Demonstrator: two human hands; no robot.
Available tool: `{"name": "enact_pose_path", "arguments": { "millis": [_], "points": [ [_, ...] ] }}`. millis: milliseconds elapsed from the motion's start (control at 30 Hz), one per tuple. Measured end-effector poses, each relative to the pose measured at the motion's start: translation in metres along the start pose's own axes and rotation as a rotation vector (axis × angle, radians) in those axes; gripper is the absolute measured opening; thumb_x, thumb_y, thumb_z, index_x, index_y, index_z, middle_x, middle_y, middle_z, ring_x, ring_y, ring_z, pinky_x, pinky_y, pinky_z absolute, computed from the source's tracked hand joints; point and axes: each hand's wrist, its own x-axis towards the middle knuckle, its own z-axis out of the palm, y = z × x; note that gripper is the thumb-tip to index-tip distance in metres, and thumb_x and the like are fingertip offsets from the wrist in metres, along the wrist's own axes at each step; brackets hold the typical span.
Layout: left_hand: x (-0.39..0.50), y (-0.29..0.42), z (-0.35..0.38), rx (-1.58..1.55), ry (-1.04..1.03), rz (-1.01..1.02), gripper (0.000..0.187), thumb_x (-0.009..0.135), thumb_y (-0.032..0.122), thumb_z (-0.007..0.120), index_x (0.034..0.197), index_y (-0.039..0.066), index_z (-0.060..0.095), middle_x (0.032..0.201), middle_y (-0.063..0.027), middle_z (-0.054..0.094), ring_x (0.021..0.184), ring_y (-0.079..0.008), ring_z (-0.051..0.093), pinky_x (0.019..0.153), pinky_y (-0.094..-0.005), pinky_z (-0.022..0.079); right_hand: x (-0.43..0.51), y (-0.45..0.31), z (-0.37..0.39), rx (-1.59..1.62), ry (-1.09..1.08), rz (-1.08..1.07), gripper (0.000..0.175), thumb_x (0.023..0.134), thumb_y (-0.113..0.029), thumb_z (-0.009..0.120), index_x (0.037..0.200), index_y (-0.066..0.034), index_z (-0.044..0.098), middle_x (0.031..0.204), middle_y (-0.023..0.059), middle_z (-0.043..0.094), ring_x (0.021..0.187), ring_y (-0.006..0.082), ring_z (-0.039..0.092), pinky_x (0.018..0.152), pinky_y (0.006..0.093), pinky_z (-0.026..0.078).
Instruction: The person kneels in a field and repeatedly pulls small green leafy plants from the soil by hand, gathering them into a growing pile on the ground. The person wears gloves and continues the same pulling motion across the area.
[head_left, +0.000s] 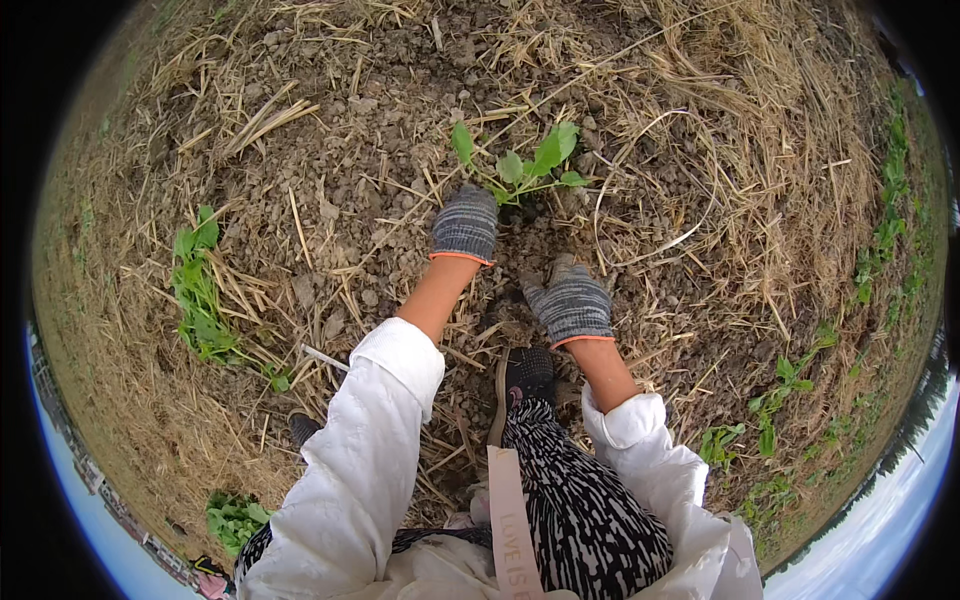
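Observation:
My left hand (466, 225), in a grey knitted glove with an orange cuff edge, is at the stem base of a leafy green seedling (529, 169). Its fingers curl down out of sight against the stem. The seedling leans to the right over a small dark hollow in the soil. Nearer to me, my right hand (571, 301), gloved alike, presses on loose crumbly soil (521, 247). Its thumb stands apart from the fingers, whose soil-coloured tips blend into the ground. No object shows in the right hand.
A heap of cut green seedlings (199, 292) lies to the left, and a leafy bunch (234, 519) sits lower left. Straw (750, 195) covers much of the ground. A pale strip (679, 238) loops beside the seedling. My shoe (529, 375) is close behind the right hand.

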Motion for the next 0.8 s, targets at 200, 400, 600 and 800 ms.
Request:
{"name": "enact_pose_path", "arguments": {
  "millis": [200,400,600,800],
  "points": [
    [0.007,0.004,-0.005,-0.109,0.021,-0.115,0.026,0.085,0.022,0.054,0.089,-0.003,0.062,0.079,-0.0187,0.062,0.067,-0.0317,0.058,0.061,-0.0399,0.051,0.008,-0.007,0.011,-0.173,0.226,-0.355,0.041,0.083,-0.024,0.045,0.116,0.0009,0.047,0.121,0.0216,0.048,0.081,0.0308,0.062,0.06,0.0409,0.051],
    [0.008,0.0,-0.011,-0.366,-0.025,-0.239,0.02,0.084,0.012,0.055,0.099,0.0,0.06,0.095,-0.0202,0.06,0.078,-0.0342,0.057,0.067,-0.0395,0.051,0.098,-0.041,-0.009,-0.163,-0.041,-0.479,0.031,0.084,-0.015,0.042,0.109,-0.0018,0.054,0.111,0.0205,0.055,0.086,0.0321,0.06,0.071,0.0395,0.049],
    [0.015,-0.011,0.006,-0.391,0.001,-0.194,0.031,0.081,0.025,0.057,0.097,-0.001,0.06,0.092,-0.0215,0.059,0.08,-0.0369,0.055,0.069,-0.0434,0.046,0.126,-0.031,-0.007,-0.173,-0.289,-0.423,0.042,0.081,-0.027,0.051,0.113,-0.0004,0.054,0.115,0.0185,0.054,0.101,0.032,0.055,0.082,0.0398,0.046],
    [0.01,-0.009,-0.007,-0.425,0.068,-0.236,0.044,0.078,0.036,0.059,0.099,-0.002,0.06,0.095,-0.0224,0.06,0.085,-0.0372,0.056,0.075,-0.0423,0.046,0.088,-0.012,-0.019,-0.242,-0.356,-0.123,0.064,0.079,-0.052,0.049,0.113,0.0021,0.053,0.111,0.0235,0.054,0.099,0.035,0.055,0.083,0.0394,0.045]
  ]
}}
